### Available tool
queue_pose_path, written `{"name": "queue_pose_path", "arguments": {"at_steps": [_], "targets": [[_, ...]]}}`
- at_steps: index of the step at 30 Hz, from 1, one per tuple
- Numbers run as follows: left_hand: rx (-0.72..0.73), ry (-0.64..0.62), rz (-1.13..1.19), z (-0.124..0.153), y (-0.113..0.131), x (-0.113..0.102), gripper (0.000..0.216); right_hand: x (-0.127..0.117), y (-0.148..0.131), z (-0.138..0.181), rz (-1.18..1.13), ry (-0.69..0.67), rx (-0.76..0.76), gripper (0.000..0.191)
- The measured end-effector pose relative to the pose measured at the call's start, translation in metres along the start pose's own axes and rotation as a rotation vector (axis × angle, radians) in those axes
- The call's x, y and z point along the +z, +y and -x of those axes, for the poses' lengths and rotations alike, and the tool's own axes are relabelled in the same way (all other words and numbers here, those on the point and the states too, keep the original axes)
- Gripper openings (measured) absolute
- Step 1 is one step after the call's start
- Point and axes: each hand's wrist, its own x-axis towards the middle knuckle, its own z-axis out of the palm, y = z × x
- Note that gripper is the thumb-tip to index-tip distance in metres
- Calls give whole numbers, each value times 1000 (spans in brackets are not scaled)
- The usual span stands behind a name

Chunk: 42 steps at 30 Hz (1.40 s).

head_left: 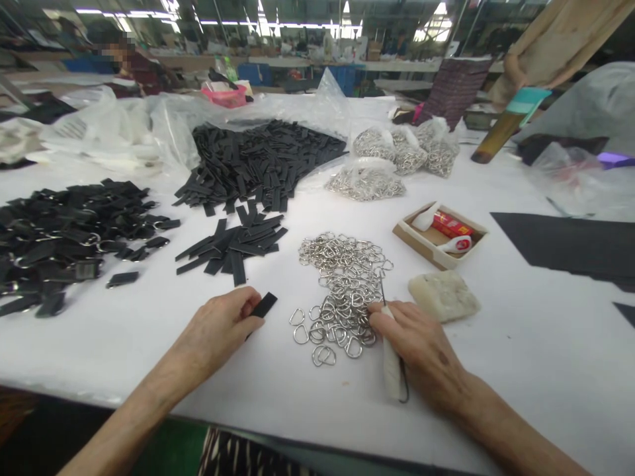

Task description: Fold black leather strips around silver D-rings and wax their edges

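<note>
My left hand [213,330] pinches a short black strip [266,303] between thumb and fingers, just above the white table. My right hand [429,347] is closed around a thin metal awl-like tool with a white wrapped handle [391,363]; its point lies over the metal D-rings [342,284]. The right fingertips are at the edge of that ring heap. Behind my left hand is a small pile of loose black strips [238,244], and a larger heap of strips [268,158] lies farther back. At far left are black strips folded through rings [64,225].
Plastic bags of rings [367,178] stand behind the ring heap. To the right are a shallow box [421,248] with a red tube, a pale block [444,295], a bottle [510,125] and a black sheet [570,244]. Other people are in the background.
</note>
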Motion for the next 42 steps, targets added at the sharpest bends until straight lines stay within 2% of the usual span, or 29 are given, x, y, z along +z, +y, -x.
{"name": "queue_pose_path", "arguments": {"at_steps": [3,7,10,13,16,21,25,29,34,39,42], "targets": [[-14,-77,110,3,0,0,15,2,-1,0,-20,36,-23,29],[6,-77,350,7,9,1,18,3,0,2,-109,75,49,28],[43,-97,562,7,27,2,17,3,1,3,-250,57,161,23],[58,-208,775,5,53,5,15,4,4,5,-362,103,230,17],[42,-328,953,-3,80,12,13,6,7,4,-292,148,199,9],[29,-277,1162,-23,102,29,3,9,10,1,-104,73,72,14],[40,-301,1246,-31,101,42,3,11,10,3,-154,112,79,20],[49,-338,1263,-27,95,47,6,9,9,6,-275,157,158,16],[99,-411,1190,-19,94,42,10,1,6,5,-474,290,402,12],[73,-530,1163,-15,96,42,13,-7,5,0,-657,371,678,4],[67,-555,1129,-14,97,44,14,-10,6,-4,-787,410,758,9]]}}
